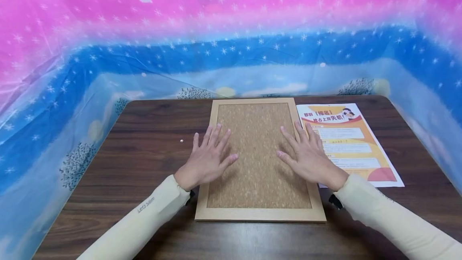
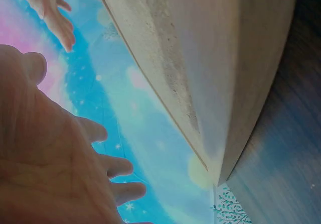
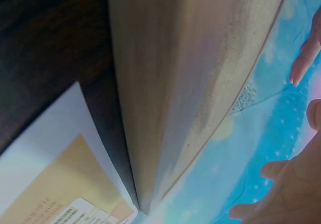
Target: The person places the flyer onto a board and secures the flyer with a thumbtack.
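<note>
A cork board point(image 1: 258, 163) in a pale wood frame lies flat on the dark wooden table point(image 1: 151, 220). Over its left side hovers my left hand point(image 1: 207, 157), palm down with fingers spread. My right hand point(image 1: 306, 153) is held the same way above the board's right side, partly covering a printed poster point(image 1: 382, 163). In both wrist views a gap shows between palm and board: the left palm point(image 2: 55, 153) and the right palm point(image 3: 296, 184) hold nothing. The poster, orange and white, lies beside the board's right edge.
A small pale round object point(image 1: 181, 141) lies on the table left of the board. Behind and around the table hangs a pink and blue cloth point(image 1: 234, 51) with snowflakes. Cream sleeves point(image 1: 144, 216) cover both forearms.
</note>
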`<action>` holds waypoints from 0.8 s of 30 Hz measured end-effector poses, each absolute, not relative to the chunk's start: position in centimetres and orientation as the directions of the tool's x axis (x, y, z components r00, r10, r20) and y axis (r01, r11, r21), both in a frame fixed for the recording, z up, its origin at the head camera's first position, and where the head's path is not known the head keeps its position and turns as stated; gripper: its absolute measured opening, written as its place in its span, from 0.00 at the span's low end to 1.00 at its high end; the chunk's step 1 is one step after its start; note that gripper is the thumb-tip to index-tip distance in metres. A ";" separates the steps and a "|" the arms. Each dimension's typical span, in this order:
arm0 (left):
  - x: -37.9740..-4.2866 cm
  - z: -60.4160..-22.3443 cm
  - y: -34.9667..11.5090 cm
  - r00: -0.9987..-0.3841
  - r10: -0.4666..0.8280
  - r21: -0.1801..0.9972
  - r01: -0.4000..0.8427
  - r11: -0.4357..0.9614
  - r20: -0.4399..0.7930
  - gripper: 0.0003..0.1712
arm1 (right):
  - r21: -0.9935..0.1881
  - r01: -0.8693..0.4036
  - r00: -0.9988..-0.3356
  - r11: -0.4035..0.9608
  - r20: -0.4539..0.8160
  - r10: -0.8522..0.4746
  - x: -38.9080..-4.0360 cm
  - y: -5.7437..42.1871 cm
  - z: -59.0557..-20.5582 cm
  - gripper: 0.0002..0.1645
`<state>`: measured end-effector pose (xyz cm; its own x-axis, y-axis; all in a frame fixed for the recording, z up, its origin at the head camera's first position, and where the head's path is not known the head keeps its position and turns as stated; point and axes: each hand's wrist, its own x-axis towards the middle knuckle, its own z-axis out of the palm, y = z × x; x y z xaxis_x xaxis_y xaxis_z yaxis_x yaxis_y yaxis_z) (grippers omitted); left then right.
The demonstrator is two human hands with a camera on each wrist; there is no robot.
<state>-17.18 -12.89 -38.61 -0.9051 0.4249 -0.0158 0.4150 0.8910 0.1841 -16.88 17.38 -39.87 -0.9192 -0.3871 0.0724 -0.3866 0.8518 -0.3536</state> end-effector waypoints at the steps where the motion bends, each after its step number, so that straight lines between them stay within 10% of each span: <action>1: -17.2 -38.6 -12.9 -0.905 0.424 0.185 0.414 0.891 -0.015 0.43 | -0.355 -0.386 -0.919 0.851 0.069 -0.388 -16.9 17.4 -39.9 0.43; 24: -17.7 -38.8 -15.4 -0.927 0.371 0.202 0.355 0.913 -0.046 0.43 | -0.376 -0.319 -0.942 0.870 0.022 -0.336 -17.7 20.4 -40.9 0.44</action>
<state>-17.74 -15.41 -38.79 -0.9274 0.3712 -0.0464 0.3552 0.9128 0.2017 -17.73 20.40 -40.91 -0.9417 -0.3359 0.0218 -0.3190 0.8699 -0.3763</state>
